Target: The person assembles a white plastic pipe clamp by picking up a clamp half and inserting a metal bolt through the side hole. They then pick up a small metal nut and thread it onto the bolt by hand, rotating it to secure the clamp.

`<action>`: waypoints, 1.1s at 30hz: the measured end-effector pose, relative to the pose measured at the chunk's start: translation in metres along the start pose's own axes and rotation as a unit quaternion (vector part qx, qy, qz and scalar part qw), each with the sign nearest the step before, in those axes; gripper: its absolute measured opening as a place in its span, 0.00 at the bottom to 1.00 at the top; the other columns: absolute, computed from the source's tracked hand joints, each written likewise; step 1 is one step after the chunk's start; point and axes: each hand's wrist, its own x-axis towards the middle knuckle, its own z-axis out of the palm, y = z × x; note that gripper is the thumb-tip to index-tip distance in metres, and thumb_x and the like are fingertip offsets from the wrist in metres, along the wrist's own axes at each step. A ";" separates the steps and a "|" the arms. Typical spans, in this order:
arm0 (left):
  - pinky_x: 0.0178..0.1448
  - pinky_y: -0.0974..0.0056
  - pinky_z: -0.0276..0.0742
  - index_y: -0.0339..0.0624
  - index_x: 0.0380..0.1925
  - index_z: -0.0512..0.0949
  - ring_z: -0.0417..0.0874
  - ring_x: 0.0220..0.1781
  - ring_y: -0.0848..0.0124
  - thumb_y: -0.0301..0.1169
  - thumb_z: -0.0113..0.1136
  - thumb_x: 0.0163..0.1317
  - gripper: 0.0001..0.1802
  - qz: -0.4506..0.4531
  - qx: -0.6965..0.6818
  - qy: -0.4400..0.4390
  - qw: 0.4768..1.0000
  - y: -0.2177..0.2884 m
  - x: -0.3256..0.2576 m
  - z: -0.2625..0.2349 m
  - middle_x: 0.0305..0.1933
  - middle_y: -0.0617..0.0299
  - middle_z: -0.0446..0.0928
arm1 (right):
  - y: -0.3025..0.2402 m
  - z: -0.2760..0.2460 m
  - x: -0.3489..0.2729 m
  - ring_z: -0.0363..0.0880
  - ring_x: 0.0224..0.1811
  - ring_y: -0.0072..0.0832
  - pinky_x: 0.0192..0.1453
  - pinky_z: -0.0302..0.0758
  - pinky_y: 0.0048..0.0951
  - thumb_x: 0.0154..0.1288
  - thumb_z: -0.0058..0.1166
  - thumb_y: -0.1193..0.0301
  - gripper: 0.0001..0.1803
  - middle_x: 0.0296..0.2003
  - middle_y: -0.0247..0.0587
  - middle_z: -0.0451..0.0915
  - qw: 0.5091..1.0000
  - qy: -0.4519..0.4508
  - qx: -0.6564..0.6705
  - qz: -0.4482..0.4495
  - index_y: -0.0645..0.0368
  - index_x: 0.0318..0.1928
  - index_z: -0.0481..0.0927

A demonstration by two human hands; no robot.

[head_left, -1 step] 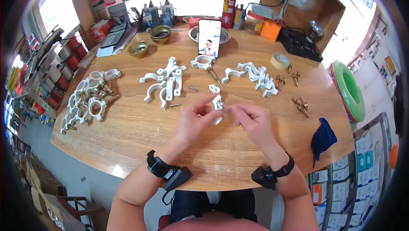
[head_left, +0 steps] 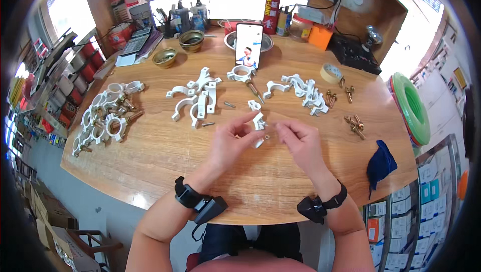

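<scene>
My left hand (head_left: pixel 229 145) pinches a white pipe clamp (head_left: pixel 258 120) between thumb and forefinger, just above the table's middle. Its lower part is partly hidden by my thumb. To the right of the clamp, my right hand (head_left: pixel 302 146) has its thumb and forefinger pressed together, apart from the clamp; whatever is between them is hidden. A small nut (head_left: pixel 267 137) shows between the two hands. Beyond the left hand lie two short screws, one nearer (head_left: pixel 208 124) and one farther (head_left: pixel 229 104). An assembled clamp with a bolt (head_left: pixel 241 74) lies in front of the phone.
Loose white clamp halves lie in a left pile (head_left: pixel 202 96) and a right pile (head_left: pixel 306 91). Assembled clamps (head_left: pixel 115 127) cover the far left. Brass-coloured bolts (head_left: pixel 355 125), a tape roll (head_left: pixel 330 73) and a dark blue cloth (head_left: pixel 381 164) are on the right. A phone (head_left: pixel 248 46) stands behind.
My right hand has drawn slightly right, so its fingertips have parted from the clamp. My left hand keeps hold of the clamp in nearly the same place.
</scene>
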 end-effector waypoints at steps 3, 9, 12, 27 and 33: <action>0.26 0.78 0.65 0.37 0.49 0.70 0.69 0.23 0.84 0.26 0.61 0.50 0.23 -0.033 -0.010 0.009 0.999 -0.002 0.001 0.001 0.21 0.70 0.72 | 0.001 0.001 -0.002 0.63 0.23 0.16 0.26 0.59 0.18 0.57 0.49 0.74 0.07 0.22 0.35 0.71 0.993 0.049 0.053 0.089 0.64 0.34 0.77; 0.24 0.79 0.66 0.37 0.47 0.71 0.70 0.22 0.85 0.25 0.61 0.49 0.22 -0.043 -0.051 0.015 0.998 -0.004 0.001 0.002 0.22 0.67 0.74 | 0.012 -0.002 0.001 0.63 0.24 0.19 0.28 0.60 0.20 0.59 0.47 0.71 0.09 0.19 0.33 0.67 0.998 0.055 -0.017 -0.021 0.66 0.33 0.77; 0.24 0.79 0.66 0.36 0.47 0.70 0.70 0.22 0.84 0.25 0.61 0.50 0.22 -0.034 -0.036 0.006 0.999 -0.002 0.002 0.003 0.23 0.67 0.74 | 0.013 -0.004 0.003 0.65 0.25 0.19 0.28 0.61 0.21 0.59 0.48 0.71 0.10 0.22 0.34 0.70 0.999 -0.003 -0.032 0.004 0.66 0.34 0.77; 0.25 0.78 0.67 0.37 0.47 0.70 0.71 0.22 0.84 0.26 0.61 0.50 0.22 -0.062 -0.015 0.001 0.998 -0.002 0.003 0.003 0.21 0.67 0.75 | 0.015 -0.004 0.008 0.69 0.27 0.21 0.32 0.64 0.21 0.60 0.46 0.70 0.11 0.24 0.37 0.73 0.999 -0.003 -0.042 0.023 0.66 0.33 0.77; 0.25 0.78 0.68 0.35 0.47 0.70 0.71 0.23 0.84 0.26 0.61 0.50 0.22 -0.069 -0.005 -0.004 0.998 -0.004 0.002 0.002 0.23 0.65 0.76 | 0.016 -0.004 0.005 0.69 0.28 0.22 0.33 0.65 0.21 0.61 0.46 0.68 0.12 0.25 0.37 0.74 0.999 0.044 0.009 0.023 0.66 0.35 0.77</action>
